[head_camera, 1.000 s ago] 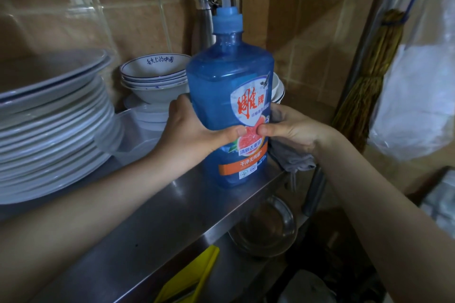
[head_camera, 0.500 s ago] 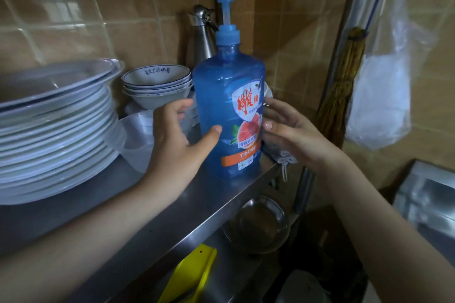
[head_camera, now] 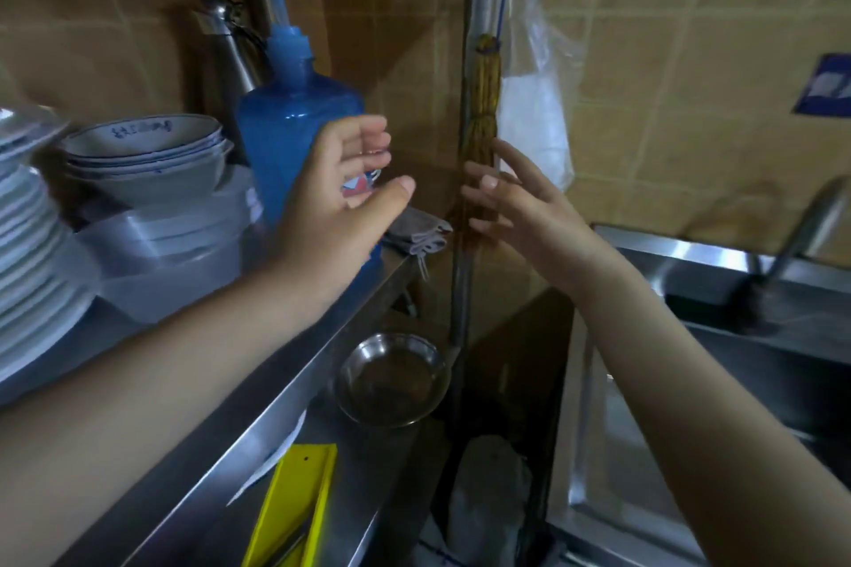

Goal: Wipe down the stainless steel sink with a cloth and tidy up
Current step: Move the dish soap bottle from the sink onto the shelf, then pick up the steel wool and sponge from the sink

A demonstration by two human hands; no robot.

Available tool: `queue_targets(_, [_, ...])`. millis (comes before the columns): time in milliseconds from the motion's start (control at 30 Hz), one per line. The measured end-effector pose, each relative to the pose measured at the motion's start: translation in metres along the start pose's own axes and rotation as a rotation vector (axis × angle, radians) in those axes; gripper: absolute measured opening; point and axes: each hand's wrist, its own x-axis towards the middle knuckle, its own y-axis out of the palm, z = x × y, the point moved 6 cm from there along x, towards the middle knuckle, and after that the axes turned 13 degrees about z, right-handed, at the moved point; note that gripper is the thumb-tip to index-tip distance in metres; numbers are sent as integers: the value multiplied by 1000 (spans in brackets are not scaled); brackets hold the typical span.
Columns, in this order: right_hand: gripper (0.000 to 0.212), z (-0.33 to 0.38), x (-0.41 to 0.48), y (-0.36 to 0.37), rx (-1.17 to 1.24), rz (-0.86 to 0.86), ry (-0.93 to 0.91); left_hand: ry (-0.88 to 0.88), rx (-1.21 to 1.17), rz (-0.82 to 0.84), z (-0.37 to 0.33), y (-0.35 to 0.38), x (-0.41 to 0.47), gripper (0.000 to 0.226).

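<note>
Both hands off the bottle now, fingers spread, holding nothing.

Left hand (head_camera: 340,193) open just in front of the blue soap bottle (head_camera: 294,124), right hand (head_camera: 515,203) open too, pulled out past the shelf's right end near the hanging broom (head_camera: 483,106). Half a second back, still cupped around that bottle; now let go, bottle parked upright at the back right corner of the steel shelf (head_camera: 258,391). Grey cloth (head_camera: 419,235) folded at the shelf's right edge, just beside the bottle. Sink (head_camera: 690,253) off to the right, untouched by either hand. Looks like tidying's basically done.
</note>
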Motion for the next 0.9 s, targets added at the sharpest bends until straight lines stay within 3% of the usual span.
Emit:
queue_targets(100, [68,1,-30,-20,-2,-76,-7,-30,-67,33,-1,24,8,35])
queue_targets(267, [83,0,-97,-55,-30,-285,7,-78,-148,119,-7,74,-3,35])
queue_targets(567, [57,1,-274,-84,-61,-546,52,-169,-326,283,-43,178,-72,29])
queue_targets(900, [51,9,-440,-90,-79,-774,176,-248,-490,419,-71,291,-147,26])
